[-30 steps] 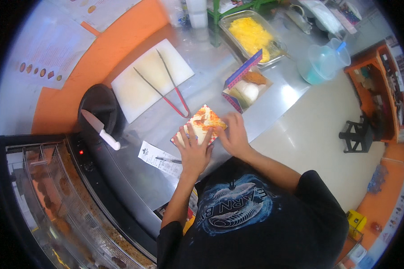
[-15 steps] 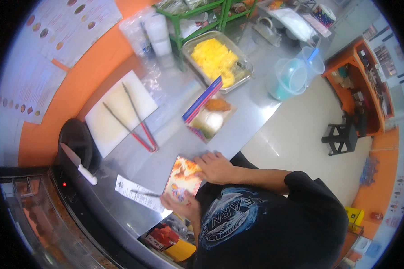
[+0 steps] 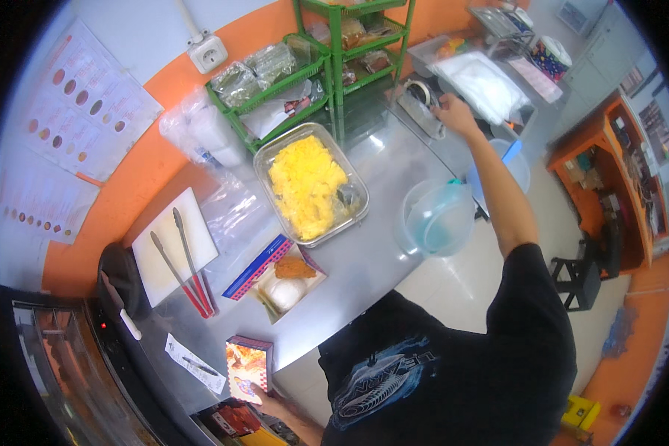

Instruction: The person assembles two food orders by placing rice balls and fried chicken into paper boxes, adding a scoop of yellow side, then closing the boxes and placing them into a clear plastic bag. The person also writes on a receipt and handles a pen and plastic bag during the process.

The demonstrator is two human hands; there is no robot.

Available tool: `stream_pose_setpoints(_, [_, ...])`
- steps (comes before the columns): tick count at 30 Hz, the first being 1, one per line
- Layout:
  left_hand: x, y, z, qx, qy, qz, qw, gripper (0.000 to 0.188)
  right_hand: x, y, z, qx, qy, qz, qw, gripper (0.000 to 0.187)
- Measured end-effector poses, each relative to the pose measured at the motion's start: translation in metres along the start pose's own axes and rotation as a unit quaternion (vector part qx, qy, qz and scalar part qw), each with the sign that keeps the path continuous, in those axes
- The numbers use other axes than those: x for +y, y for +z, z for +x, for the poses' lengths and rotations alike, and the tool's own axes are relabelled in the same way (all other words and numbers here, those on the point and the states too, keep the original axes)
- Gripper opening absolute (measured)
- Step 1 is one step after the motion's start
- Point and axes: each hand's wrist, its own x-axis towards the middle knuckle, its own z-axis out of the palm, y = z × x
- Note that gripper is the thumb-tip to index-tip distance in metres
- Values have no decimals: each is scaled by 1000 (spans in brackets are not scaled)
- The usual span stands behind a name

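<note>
A shut, picture-printed takeaway box lies near the front edge of the steel counter. Against its near corner is my left hand, thumb on top and the other fingers partly hidden. My right arm stretches to the far end, where my right hand has its fingers bent at a grey tape dispenser with a roll of tape. Further along the counter sits an open takeaway box holding a mound of rice and a brown fried piece. Left of the shut box, a pen rests on a paper slip.
A glass dish of yellow food stands mid-counter, before green racks. Red-handled tongs lie on a white cutting board. At left is a knife. Clear plastic tubs stand at the right edge.
My right hand has left the shut box and reached far right to the tape dispenser. My left hand stays at the box. The pen now lies on the slip, and the view has shifted.
</note>
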Motion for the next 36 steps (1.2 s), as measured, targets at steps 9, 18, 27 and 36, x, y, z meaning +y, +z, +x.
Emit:
stream_pose_setpoints(9, [-4, -4, 0, -24, 27, -34, 999, 65, 75, 64, 57, -145, 225, 82, 960, 61])
stream_pose_setpoints(18, [3, 3, -10, -12, 37, -1, 999, 75, 110, 67, 74, -146, 317, 285, 893, 33])
stream_pose_setpoints(27, [-13, -17, 12, 17, 10, 43, 999, 73, 80, 46, 70, -182, 376, 245, 875, 31])
stream_pose_setpoints(36, [-6, -14, 10, -30, 38, 106, 993, 74, 94, 47, 65, -172, 324, 409, 836, 26])
